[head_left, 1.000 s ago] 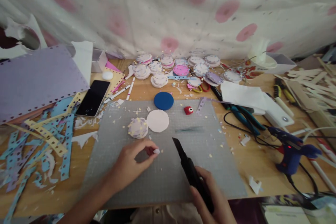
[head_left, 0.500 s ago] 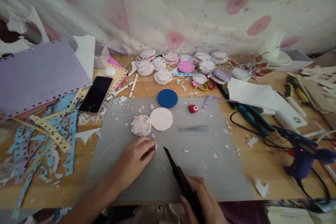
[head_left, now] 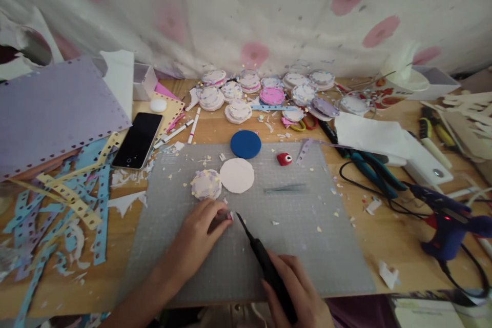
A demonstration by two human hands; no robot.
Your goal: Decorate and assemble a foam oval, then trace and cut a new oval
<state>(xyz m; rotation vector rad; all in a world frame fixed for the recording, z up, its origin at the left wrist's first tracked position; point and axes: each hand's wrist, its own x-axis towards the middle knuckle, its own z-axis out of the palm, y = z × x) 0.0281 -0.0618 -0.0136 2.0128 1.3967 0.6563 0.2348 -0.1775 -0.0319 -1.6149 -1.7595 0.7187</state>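
In my right hand (head_left: 294, 292) is a black craft knife (head_left: 265, 261), its slim dark blade pointing up and left over the grey cutting mat (head_left: 307, 246). My left hand (head_left: 203, 228) pinches a small scrap with a white and pink end (head_left: 230, 216), just left of the blade tip; most of it is hidden by the fingers. Beyond that hand lies a round, lilac-and-cream speckled paper disc (head_left: 206, 184). A plain white paper disc (head_left: 237, 175) touches its right side. Farther back sits a blue round disc (head_left: 245, 144), with a small red object (head_left: 284, 159) bearing an eye-like spot to its right.
Decorated paper rounds (head_left: 238, 111) crowd the back of the table. On the left are punched paper strips (head_left: 100, 215), a phone (head_left: 137, 141) and a lilac sheet (head_left: 57, 113). Teal-handled pliers (head_left: 374, 174) and a blue glue gun (head_left: 442, 225) with its cord lie on the right.
The knife tip has shifted slightly left and up, closer to the left fingers. My left hand has moved a little right, and the pinched scrap shows more of its pink end.
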